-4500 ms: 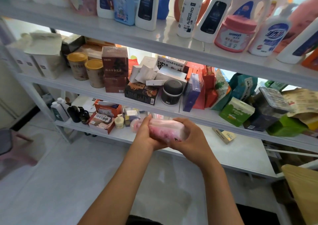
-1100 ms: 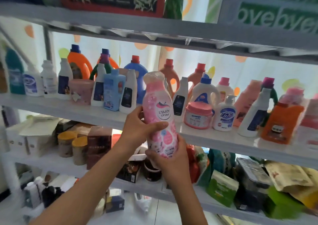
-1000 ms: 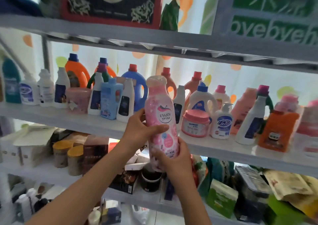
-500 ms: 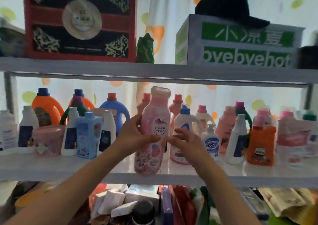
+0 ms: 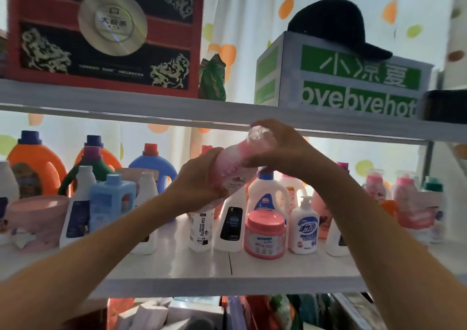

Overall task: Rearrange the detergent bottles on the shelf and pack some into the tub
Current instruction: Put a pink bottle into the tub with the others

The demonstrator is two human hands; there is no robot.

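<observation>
Above the shelf (image 5: 227, 266), tilted pink bottle (image 5: 233, 164) between left hand (image 5: 199, 178) and right hand (image 5: 280, 148).

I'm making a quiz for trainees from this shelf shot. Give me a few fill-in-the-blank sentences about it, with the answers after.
1. Both hands hold a ____ bottle, tilted, above the shelf.
2. The right hand grips the bottle near its ____ end.
3. A black ____ lies on the green and white box.
4. The squat jar on the shelf has a ____ lid.

Missing words: pink; cap; cap; pink
</observation>
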